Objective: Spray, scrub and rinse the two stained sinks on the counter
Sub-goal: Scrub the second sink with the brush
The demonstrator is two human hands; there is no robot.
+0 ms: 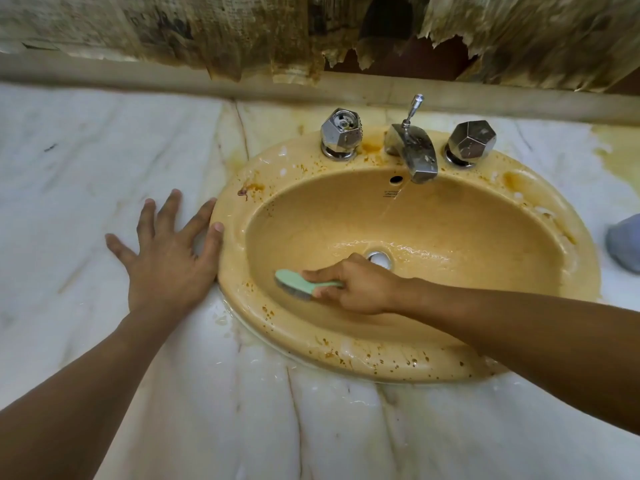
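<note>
A yellow oval sink (467,216) with brown stains along its rim is set into the white marble counter (104,161). My right hand (356,285) grips the handle of a small green scrub brush (298,284), its bristles against the near left wall of the bowl. My left hand (169,251) lies flat on the counter with fingers spread, its thumb and forefinger touching the sink's left rim. A thin stream of water runs from the chrome faucet (414,150) into the bowl. The drain (379,258) shows just beyond my right hand.
Two faceted chrome knobs stand either side of the faucet, one on the left (341,135) and one on the right (471,140). A blue-grey object (625,242) lies at the right edge of the counter. Peeling, stained paper (242,32) covers the wall behind.
</note>
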